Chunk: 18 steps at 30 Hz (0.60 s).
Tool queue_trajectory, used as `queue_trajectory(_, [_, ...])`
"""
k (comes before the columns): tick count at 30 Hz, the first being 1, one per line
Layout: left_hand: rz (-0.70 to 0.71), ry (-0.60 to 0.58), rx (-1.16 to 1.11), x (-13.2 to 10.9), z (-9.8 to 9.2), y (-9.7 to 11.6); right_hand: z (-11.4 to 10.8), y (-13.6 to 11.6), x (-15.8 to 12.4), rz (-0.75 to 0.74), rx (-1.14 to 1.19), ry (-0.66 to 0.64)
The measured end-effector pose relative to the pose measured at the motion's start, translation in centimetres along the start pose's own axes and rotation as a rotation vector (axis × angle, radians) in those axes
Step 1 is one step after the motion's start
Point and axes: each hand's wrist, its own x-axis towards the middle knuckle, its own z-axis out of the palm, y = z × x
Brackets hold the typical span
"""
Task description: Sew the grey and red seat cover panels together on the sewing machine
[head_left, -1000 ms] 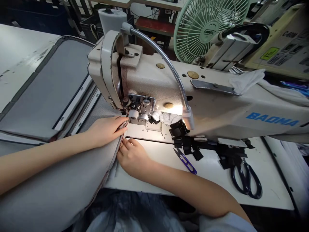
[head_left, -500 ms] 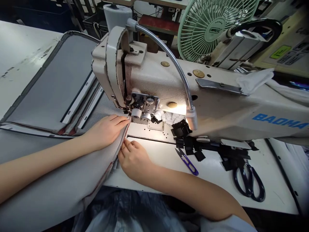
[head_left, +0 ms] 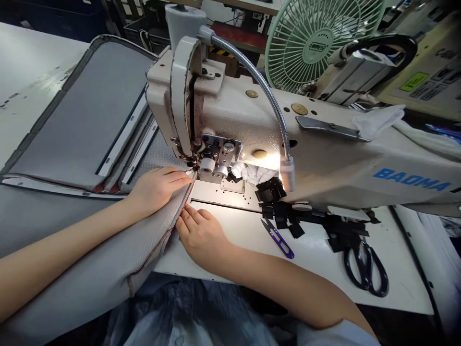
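Note:
A large grey fabric cover (head_left: 108, 269) with a reddish seam edge lies across the table and hangs over its front. Its edge runs up to the needle area of a sewing machine (head_left: 230, 110). My left hand (head_left: 158, 190) presses on the cover beside the needle area, fingers together and tips at the seam edge. Lower along that edge, my right hand (head_left: 201, 235) pinches the fabric from the right, with its thumb partly hidden. The needle and the fabric layers under the presser foot are hard to make out.
Purple thread snips (head_left: 278, 239) and dark-handled scissors (head_left: 366, 269) lie to the right on the white table (head_left: 309, 269). Black strap pieces (head_left: 273, 197) cluster by the machine bed. A flexible lamp (head_left: 287, 173) lights it. A green fan (head_left: 320, 45) stands behind.
The machine and table have shifted slightly in view. The cover's lower seam corner has moved a little, and its edge shows more. Both hands keep nearly the same places on the fabric.

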Motion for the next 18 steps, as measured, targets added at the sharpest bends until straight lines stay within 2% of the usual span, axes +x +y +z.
queue_trajectory(5, [-0.028, -0.060, 0.046, -1.3, -1.0, 0.7, -0.2, -1.0, -0.8, -0.088, 0.049, -0.009])
queue_trajectory(8, [-0.050, -0.036, 0.053, -1.4, -0.7, 1.0, -0.3, -1.2, -0.8, -0.047, 0.072, -0.002])
queue_trajectory(14, [-0.084, 0.010, 0.092, 0.0, 0.1, 0.2, -1.0, -0.1, -0.4, 0.022, 0.168, -0.037])
queue_trajectory(18, [-0.097, -0.004, 0.090, 1.3, 0.2, -0.6, -1.2, 1.1, 0.3, 0.049, 0.189, -0.071])
